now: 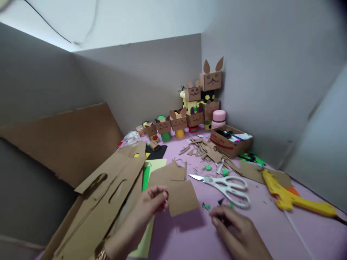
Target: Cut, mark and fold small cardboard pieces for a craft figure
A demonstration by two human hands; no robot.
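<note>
While the left hand (156, 199) pinches a cardboard square (183, 199) by its left edge over the purple tabletop (175, 247), white scissors (213, 180) lie beyond the right hand (238, 231), its fingers half curled, any hold unclear; farther right rests a yellow glue gun (286, 198).

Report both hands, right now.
Left hand: closed, apparently pinching the cardboard square at its edge.
Right hand: partly curled; whether it holds anything cannot be told.
</note>
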